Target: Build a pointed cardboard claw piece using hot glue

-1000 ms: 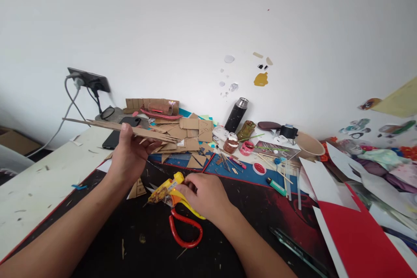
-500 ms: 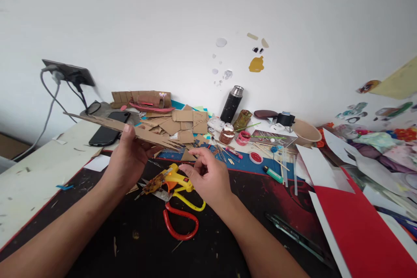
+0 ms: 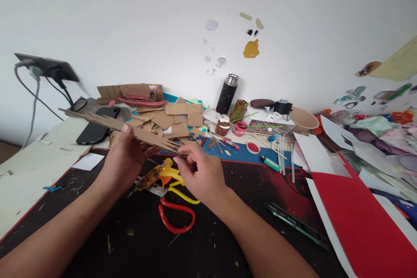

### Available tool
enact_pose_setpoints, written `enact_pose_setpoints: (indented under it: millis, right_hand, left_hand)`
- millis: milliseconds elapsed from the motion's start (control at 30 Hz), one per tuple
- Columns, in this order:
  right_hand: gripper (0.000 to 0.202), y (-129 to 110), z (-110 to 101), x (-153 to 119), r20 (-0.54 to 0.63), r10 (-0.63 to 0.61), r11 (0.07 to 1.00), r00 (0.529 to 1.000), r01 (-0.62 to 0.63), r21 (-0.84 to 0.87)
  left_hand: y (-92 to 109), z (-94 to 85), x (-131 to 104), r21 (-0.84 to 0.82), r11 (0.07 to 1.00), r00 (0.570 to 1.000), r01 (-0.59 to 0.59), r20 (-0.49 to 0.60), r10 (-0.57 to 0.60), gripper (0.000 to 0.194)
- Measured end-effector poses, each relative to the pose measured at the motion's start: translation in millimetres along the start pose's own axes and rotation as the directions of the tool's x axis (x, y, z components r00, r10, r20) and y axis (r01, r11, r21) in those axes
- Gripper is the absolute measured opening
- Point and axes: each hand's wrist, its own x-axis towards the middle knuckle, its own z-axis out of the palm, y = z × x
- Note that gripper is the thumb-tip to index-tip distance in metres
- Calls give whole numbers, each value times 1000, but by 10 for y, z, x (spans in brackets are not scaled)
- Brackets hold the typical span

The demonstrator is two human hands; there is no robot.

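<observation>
A long piece of cardboard (image 3: pixel 146 136), its right end cut into thin pointed strips, slants across in front of me. My left hand (image 3: pixel 124 160) is closed around its middle, thumb on top and fingers beneath. At the cut end, my right hand (image 3: pixel 205 171) has thumb and forefinger pinched at the tip of a strip; its other fingers are curled. Below the hands lies a yellow glue gun (image 3: pixel 174 174) with an orange light glowing on it, partly covered by the right hand. Scissors (image 3: pixel 160 213) with one red and one yellow handle lie against it, blades partly under the gun.
A cutter knife (image 3: pixel 293 222) lies on the dark mat at right, beside a red sheet (image 3: pixel 355 213). Behind are cardboard scraps (image 3: pixel 177 115), a pink model boat (image 3: pixel 140 102), paint jars (image 3: pixel 223 126), a flask (image 3: pixel 227 94) and a bowl (image 3: pixel 304 120). A phone (image 3: pixel 97 126) lies at left.
My right hand has moved left to the cardboard's cut end, and its thumb and forefinger have come together there. The left hand keeps its hold; the view has shifted slightly.
</observation>
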Motion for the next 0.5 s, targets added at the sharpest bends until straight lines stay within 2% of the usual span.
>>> enact_pose_setpoints:
  millis: [133, 500]
  right_hand:
    - [20, -9, -6, 6, -23, -9, 1000, 1000, 9, 7]
    - [15, -29, -26, 13, 18, 2, 1000, 1000, -2, -12]
  left_hand:
    - [-12, 7, -1, 2, 1000, 1000, -4, 3, 4, 71]
    - [-27, -18, 9, -9, 1000, 1000, -5, 28, 6, 69]
